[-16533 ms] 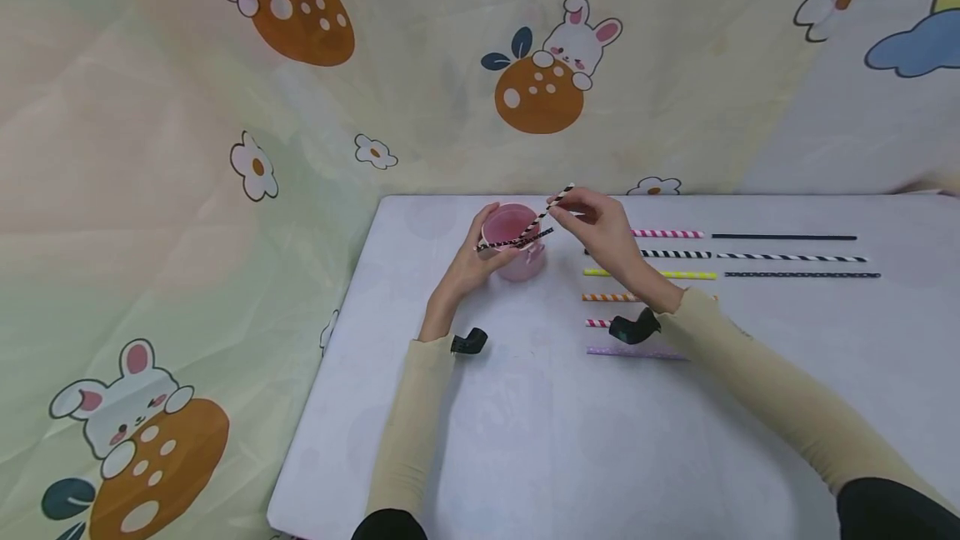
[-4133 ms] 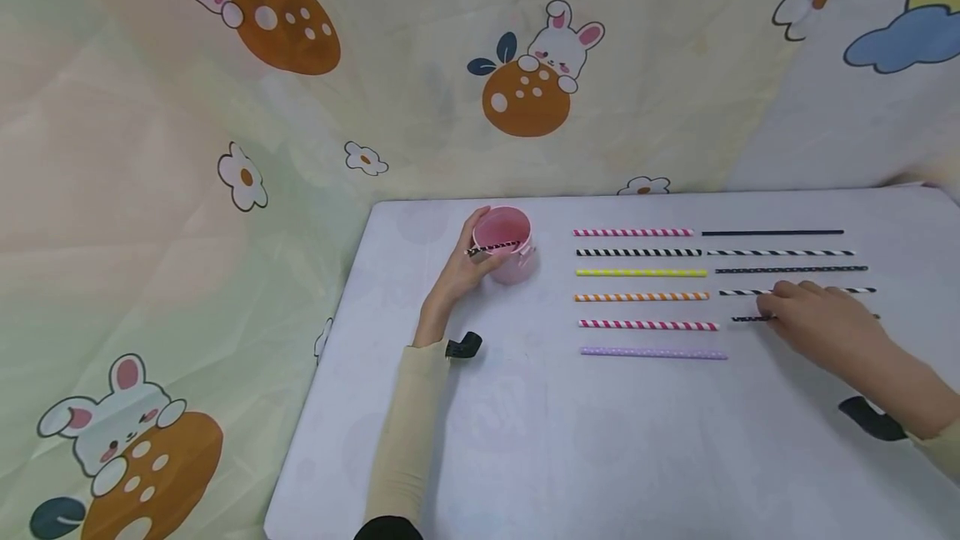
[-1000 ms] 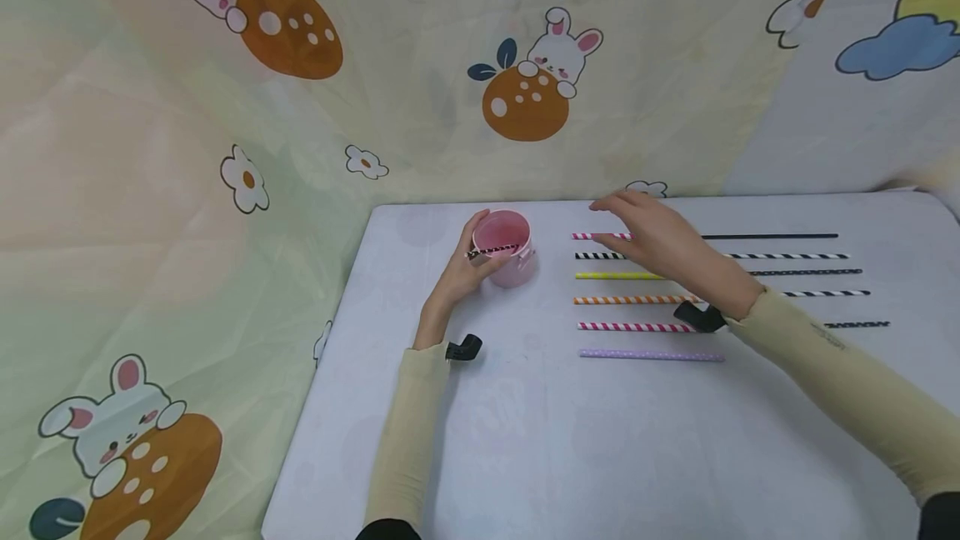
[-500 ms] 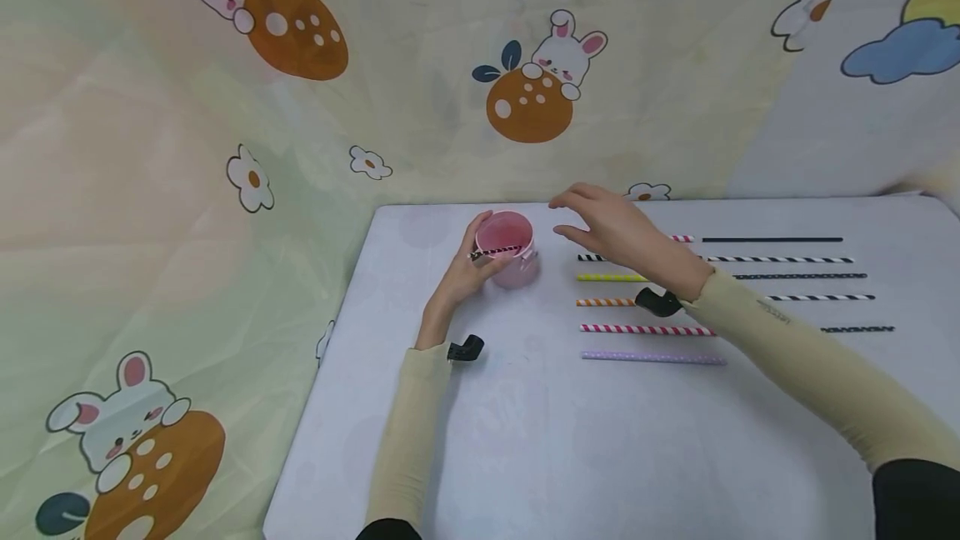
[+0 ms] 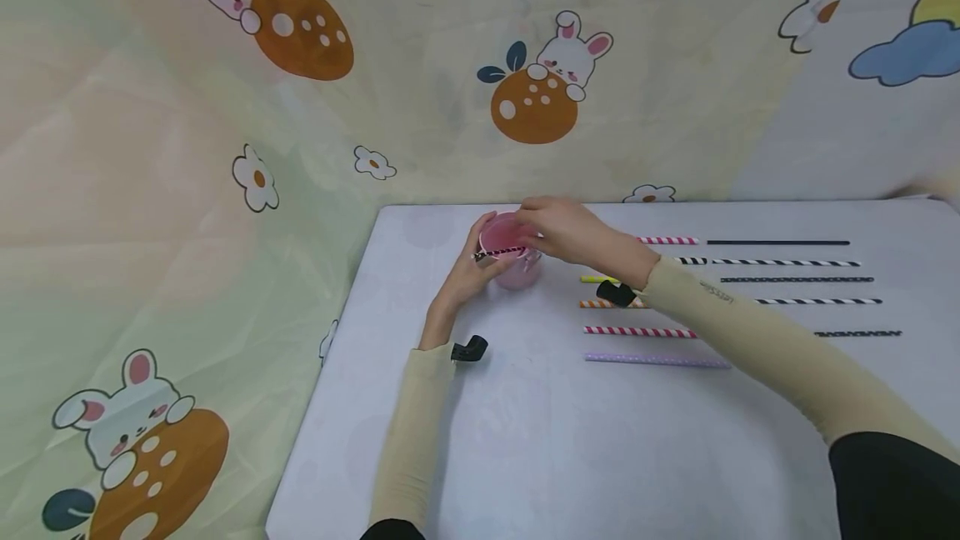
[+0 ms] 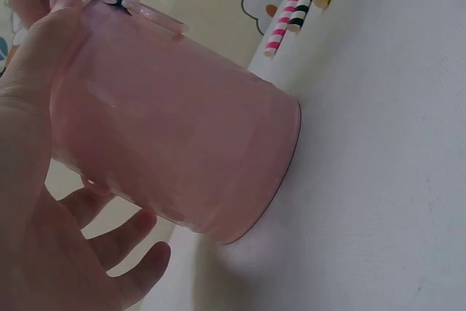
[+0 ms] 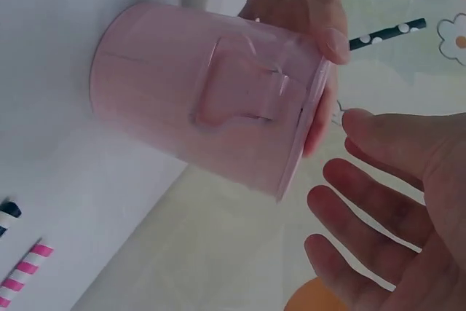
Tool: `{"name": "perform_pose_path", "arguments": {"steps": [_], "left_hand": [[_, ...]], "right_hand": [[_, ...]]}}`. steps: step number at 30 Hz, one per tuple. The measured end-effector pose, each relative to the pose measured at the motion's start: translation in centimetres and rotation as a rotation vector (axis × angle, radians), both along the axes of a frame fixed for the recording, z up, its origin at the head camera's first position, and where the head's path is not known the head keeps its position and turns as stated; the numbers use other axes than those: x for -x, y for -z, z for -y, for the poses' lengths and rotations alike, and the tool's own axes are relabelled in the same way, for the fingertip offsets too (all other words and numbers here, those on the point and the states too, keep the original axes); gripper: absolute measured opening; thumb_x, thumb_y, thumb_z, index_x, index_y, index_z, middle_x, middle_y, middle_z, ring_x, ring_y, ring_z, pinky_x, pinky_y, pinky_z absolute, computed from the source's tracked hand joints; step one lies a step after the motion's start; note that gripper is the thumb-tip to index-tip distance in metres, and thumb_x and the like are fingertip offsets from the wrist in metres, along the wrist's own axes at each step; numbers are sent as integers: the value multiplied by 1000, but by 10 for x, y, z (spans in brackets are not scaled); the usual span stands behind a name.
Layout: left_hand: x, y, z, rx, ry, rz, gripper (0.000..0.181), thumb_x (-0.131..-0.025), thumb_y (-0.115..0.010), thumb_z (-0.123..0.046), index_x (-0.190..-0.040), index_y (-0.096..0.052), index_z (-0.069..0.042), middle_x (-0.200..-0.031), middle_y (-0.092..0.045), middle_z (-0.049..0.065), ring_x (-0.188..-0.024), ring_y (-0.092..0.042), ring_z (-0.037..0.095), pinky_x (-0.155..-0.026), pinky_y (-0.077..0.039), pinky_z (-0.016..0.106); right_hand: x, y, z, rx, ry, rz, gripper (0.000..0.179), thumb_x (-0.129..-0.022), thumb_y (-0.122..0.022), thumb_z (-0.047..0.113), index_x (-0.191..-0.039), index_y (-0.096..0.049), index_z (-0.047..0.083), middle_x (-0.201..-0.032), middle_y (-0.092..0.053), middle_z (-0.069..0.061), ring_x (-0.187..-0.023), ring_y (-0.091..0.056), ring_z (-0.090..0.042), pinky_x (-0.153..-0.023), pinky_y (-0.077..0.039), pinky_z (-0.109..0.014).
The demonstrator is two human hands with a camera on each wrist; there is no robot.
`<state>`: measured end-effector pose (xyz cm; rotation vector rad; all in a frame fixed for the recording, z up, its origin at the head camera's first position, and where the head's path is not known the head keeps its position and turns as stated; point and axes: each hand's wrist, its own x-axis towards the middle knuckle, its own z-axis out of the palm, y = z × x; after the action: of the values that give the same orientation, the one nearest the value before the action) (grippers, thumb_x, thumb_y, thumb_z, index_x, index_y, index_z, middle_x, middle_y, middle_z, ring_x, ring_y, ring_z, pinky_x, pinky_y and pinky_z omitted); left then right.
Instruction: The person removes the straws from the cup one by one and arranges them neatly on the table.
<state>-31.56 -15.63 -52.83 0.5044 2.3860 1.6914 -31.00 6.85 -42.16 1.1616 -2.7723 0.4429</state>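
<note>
My left hand [image 5: 467, 272] grips a pink cup [image 5: 516, 276] at the left of the table, thumb near the rim and fingers on the far side. A black straw with white dots [image 7: 393, 33] pokes out past the cup's rim, close to the left thumb. My right hand [image 5: 564, 228] is at the cup's mouth, partly covering it in the head view. Seen from the right wrist, its fingers [image 7: 364, 231] are spread and loosely bent just off the rim, with nothing visible between them. The inside of the cup is mostly hidden.
Two columns of paper straws lie to the right: a red-striped straw [image 5: 637, 332], a lilac straw [image 5: 656, 361] and other coloured ones nearer, black and black-and-white ones, such as a plain black straw [image 5: 778, 242], farther right. The right forearm crosses over several. A printed cloth [image 5: 420, 65] hangs behind.
Several seconds ago my right hand was at a dotted straw on the right side of the table. Since then it has swung left, over the straws, to the cup's mouth. The left hand keeps its hold.
</note>
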Motion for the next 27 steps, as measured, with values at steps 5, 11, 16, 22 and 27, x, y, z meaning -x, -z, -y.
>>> {"name": "perform_pose_path", "arguments": {"steps": [5, 11, 16, 22, 27], "left_hand": [[-6, -14, -1, 0, 8, 50, 87, -91, -75, -27, -158, -20, -36, -161, -33, -1, -148, -32, 22, -120, -27, 56], [-10, -23, 0, -48, 35, 32, 86, -91, -74, -20, -159, -22, -25, -160, -36, 3, -145, -38, 24, -119, -31, 52], [1, -2, 1, -46, 38, -19, 88, -91, -74, -18, -159, -20, -30, -159, -36, 1, -143, -38, 22, -119, -32, 50], [3, 1, 1, -53, 43, -24, 89, -90, -75, -20, -160, -20, -30, -160, -36, 1, -143, -38, 22, -120, -32, 48], [-7, -19, 0, -76, 60, -11, 88, -90, -74, -17, -160, -21, -19, -160, -36, 8, -144, -38, 25, -120, -30, 49]], "right_hand": [[7, 5, 15, -30, -72, 15, 30, -92, -74, 20, -121, -71, 12, -111, -71, -7, -102, -67, -25, -92, -57, -40], [17, 8, 28, -61, -132, 75, 23, -95, -70, 17, -118, -74, 12, -114, -73, -5, -108, -68, -23, -98, -54, -40], [20, 8, 32, -88, -194, 131, 15, -96, -68, 14, -110, -74, 11, -106, -73, -1, -100, -66, -19, -92, -56, -36], [25, 14, 35, -105, -210, 133, 9, -97, -66, 11, -102, -73, 15, -97, -71, 2, -91, -61, -16, -83, -54, -32], [26, 17, 36, -105, -202, 146, 11, -98, -64, 11, -103, -73, 16, -99, -71, 2, -93, -61, -15, -84, -54, -32]]}}
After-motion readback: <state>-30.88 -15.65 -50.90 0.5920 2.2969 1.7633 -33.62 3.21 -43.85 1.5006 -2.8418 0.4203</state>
